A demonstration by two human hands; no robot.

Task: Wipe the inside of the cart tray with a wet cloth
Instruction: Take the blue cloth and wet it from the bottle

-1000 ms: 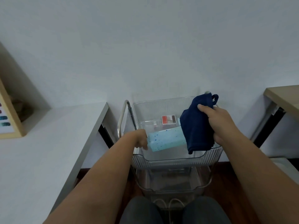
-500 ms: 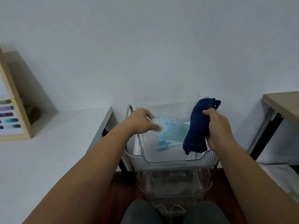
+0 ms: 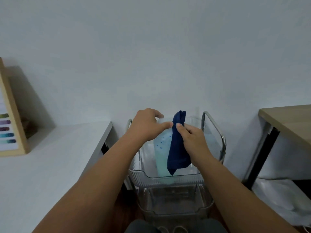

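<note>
The left hand grips a pale blue speckled pack, apparently lifting it clear of the cart tray, while the right hand, at its 3 o'clock, clutches the dark blue cloth ready to wipe.

Cart tray between 2 tables

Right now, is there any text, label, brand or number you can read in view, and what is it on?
No readable text anywhere in view.
Framed chart on the white table at left: colour swatches only, any lettering too blurred to read.
Light blue pack lifted by the left hand: blue speckles, no legible print.
Dark blue cloth in the right hand: no label visible.
</note>
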